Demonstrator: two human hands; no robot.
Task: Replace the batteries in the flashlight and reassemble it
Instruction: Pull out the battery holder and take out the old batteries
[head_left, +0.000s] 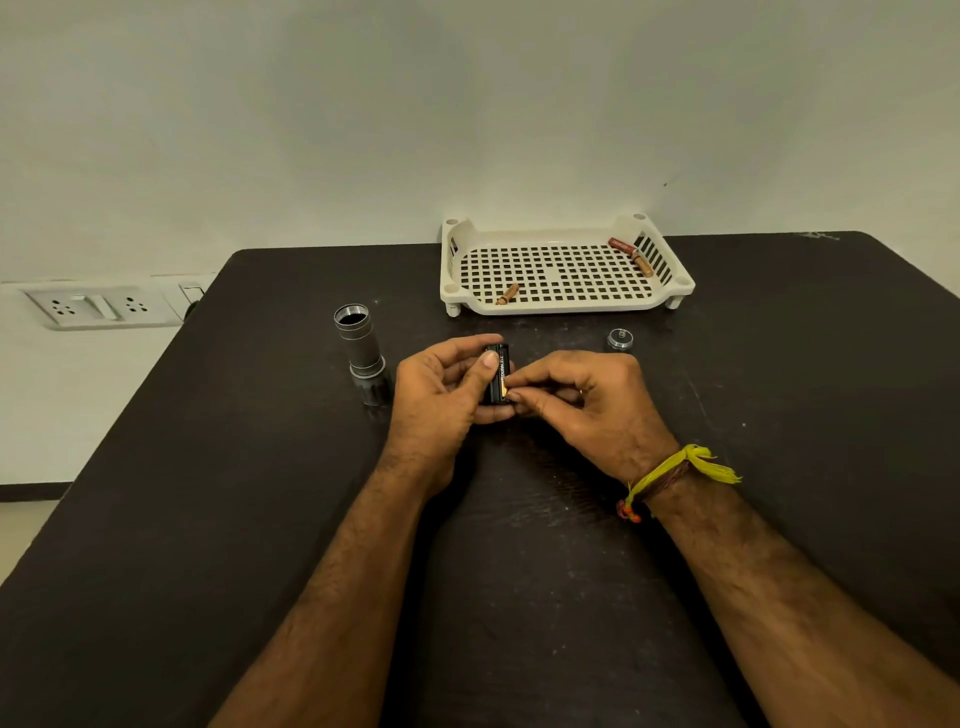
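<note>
Head view: a black battery holder (497, 373) is gripped upright between both hands above the dark table (779, 415). It is clasped by the left hand (441, 387), thumb across its front, while a battery seated in it is pinched by the curled fingertips of the right hand (576, 400). The holder's lower end is hidden by the fingers. Left of the hands, the grey flashlight body (361, 353) is stood on its head with the threaded end open upward. Its tail cap (620, 339) is set well apart to the right. Behind, three reddish batteries are held in a white perforated tray (566, 306). A wall socket plate (98, 306) is seen at far left. Gold lettering runs along the battery but cannot be read.
</note>
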